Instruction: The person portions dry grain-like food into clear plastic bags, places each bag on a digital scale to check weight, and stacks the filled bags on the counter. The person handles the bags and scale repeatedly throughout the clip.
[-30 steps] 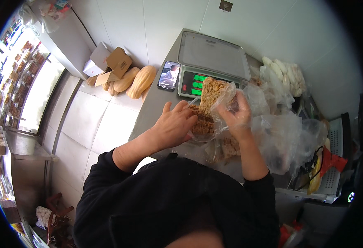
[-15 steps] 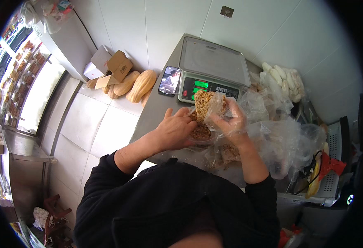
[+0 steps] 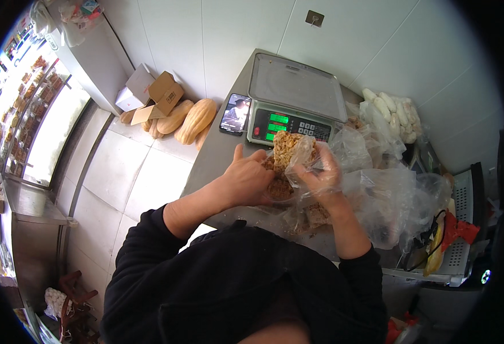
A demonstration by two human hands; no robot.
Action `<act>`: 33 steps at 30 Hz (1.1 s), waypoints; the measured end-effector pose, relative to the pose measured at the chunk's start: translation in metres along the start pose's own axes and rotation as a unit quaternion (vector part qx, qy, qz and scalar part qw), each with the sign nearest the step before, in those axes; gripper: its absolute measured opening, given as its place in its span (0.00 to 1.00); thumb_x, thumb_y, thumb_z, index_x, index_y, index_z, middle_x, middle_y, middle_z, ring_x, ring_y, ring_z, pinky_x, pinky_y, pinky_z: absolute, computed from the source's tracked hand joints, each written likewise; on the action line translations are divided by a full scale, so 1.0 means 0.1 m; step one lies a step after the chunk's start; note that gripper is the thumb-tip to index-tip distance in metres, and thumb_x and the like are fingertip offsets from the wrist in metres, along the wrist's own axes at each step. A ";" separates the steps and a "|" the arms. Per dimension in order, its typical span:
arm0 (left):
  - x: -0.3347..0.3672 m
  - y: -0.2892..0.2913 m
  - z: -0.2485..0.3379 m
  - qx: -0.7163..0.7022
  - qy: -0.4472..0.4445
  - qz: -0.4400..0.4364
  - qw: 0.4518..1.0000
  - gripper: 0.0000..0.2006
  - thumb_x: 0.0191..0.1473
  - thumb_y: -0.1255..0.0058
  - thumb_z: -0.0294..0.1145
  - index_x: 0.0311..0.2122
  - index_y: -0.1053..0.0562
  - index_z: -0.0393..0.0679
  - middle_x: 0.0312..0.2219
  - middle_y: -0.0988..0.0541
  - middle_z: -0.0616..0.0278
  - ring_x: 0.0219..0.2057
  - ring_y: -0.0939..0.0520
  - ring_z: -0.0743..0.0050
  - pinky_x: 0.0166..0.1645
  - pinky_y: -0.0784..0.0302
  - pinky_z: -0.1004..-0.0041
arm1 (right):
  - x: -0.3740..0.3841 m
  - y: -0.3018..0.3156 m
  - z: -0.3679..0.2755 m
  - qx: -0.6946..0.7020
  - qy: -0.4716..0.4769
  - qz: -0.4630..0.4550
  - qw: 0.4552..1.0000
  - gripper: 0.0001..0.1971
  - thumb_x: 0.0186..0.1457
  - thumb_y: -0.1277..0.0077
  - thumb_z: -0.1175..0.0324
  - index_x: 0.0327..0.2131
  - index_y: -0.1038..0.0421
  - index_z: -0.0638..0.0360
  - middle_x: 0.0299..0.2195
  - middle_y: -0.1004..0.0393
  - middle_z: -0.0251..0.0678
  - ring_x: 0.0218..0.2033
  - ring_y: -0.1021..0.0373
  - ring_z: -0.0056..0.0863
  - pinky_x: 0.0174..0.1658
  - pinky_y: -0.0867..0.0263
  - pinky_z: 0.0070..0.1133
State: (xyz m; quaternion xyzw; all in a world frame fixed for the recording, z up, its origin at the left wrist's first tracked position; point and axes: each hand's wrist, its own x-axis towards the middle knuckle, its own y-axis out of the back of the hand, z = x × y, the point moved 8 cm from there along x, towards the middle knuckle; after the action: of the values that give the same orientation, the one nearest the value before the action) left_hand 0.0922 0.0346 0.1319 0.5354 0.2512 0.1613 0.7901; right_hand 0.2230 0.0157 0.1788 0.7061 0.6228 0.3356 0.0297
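Observation:
A pale, nutty brittle block (image 3: 287,150) stands tilted in front of the scale, its right side wrapped in clear plastic film. My right hand (image 3: 324,175) is closed on that side, film between the fingers and the block. Just below, darker brown brittle pieces (image 3: 279,188) sit in a clear plastic bag. My left hand (image 3: 248,179) is bent round the bag's left side, one finger sticking up; its fingertips are partly hidden. Under my right wrist lies another bagged brittle piece (image 3: 316,215) on the metal table (image 3: 212,166).
A digital scale (image 3: 297,86) with a lit display stands at the table's back, a phone (image 3: 236,113) beside it. Crumpled plastic bags (image 3: 387,200) cover the right side, near a perforated tray (image 3: 463,229). Squashes (image 3: 196,120) and cardboard boxes (image 3: 166,94) lie on the floor at left.
The pale brittle block and my right hand have shifted slightly downward. My left hand has turned a little, with one finger now raised higher.

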 end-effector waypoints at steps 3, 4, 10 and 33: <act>-0.02 -0.04 0.00 0.018 0.014 -0.008 1.000 0.25 0.44 0.46 0.54 0.40 0.25 0.43 0.37 0.23 0.53 0.60 0.41 0.53 0.56 0.52 0.34 | -0.03 0.01 0.09 0.025 -0.023 0.018 0.999 0.20 0.44 0.38 0.71 0.42 0.31 0.63 0.35 0.26 0.35 0.36 0.29 0.25 0.42 0.34 0.21; -0.03 -0.03 0.01 0.022 0.008 0.004 1.000 0.25 0.44 0.45 0.53 0.40 0.26 0.43 0.38 0.23 0.52 0.60 0.42 0.52 0.56 0.52 0.33 | -0.05 0.01 0.13 0.044 -0.039 0.027 0.998 0.20 0.44 0.38 0.71 0.42 0.32 0.63 0.35 0.26 0.35 0.36 0.29 0.25 0.42 0.34 0.21; -0.07 -0.04 0.01 -0.008 -0.011 0.026 1.000 0.27 0.42 0.41 0.50 0.43 0.30 0.41 0.42 0.25 0.50 0.61 0.44 0.49 0.56 0.51 0.34 | -0.06 -0.06 0.20 0.060 -0.042 -0.010 0.997 0.20 0.48 0.43 0.74 0.45 0.35 0.62 0.40 0.30 0.32 0.40 0.33 0.18 0.45 0.35 0.19; -0.25 0.12 -0.13 0.039 -0.002 0.089 0.995 0.16 0.46 0.42 0.39 0.40 0.28 0.46 0.37 0.23 0.61 0.54 0.33 0.56 0.59 0.46 0.45 | 0.26 -0.22 -0.10 -0.144 0.032 -0.226 0.963 0.19 0.44 0.38 0.65 0.36 0.35 0.63 0.29 0.33 0.43 0.30 0.35 0.38 0.35 0.37 0.28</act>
State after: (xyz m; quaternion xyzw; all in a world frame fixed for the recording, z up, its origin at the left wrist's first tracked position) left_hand 0.0641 0.0363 0.1447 0.5865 0.2075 0.2201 0.7513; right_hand 0.1995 0.0403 0.1877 0.5241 0.7116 0.4293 0.1862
